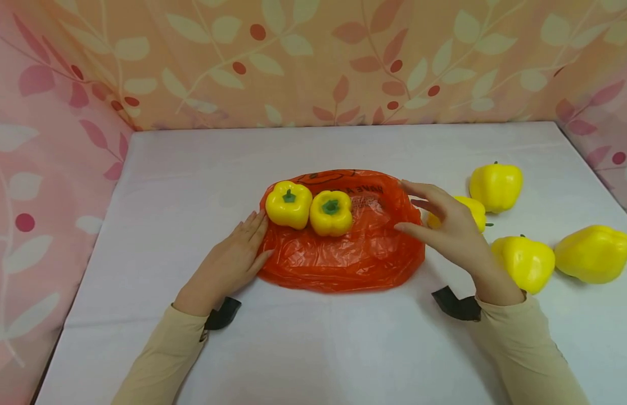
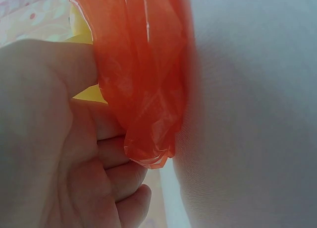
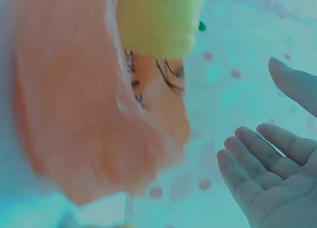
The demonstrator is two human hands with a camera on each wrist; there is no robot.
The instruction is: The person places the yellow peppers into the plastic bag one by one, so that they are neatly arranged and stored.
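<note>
An orange-red plastic bag (image 1: pixel 374 247) lies spread in the middle of the table, its mouth facing up. Two yellow bell peppers with green stems, the left one (image 1: pixel 288 211) and the right one (image 1: pixel 329 222), sit side by side in its left part. My left hand (image 1: pixel 232 253) rests against the bag's left end, fingers extended and touching the plastic; the thumb lies at the rim, its tip hidden behind plastic in the left wrist view. Beside the right rim hovers my right hand (image 1: pixel 455 230), fingers and thumb spread, holding nothing; the right wrist view shows it apart from the bag.
Several more yellow bell peppers lie to the right: one at the back (image 1: pixel 497 188), one partly behind my right hand (image 1: pixel 474 211), one by the right wrist (image 1: pixel 526 263) and one farthest right (image 1: pixel 594 254). A floral curtain (image 1: pixel 313 62) hangs behind the white table (image 1: pixel 343 354).
</note>
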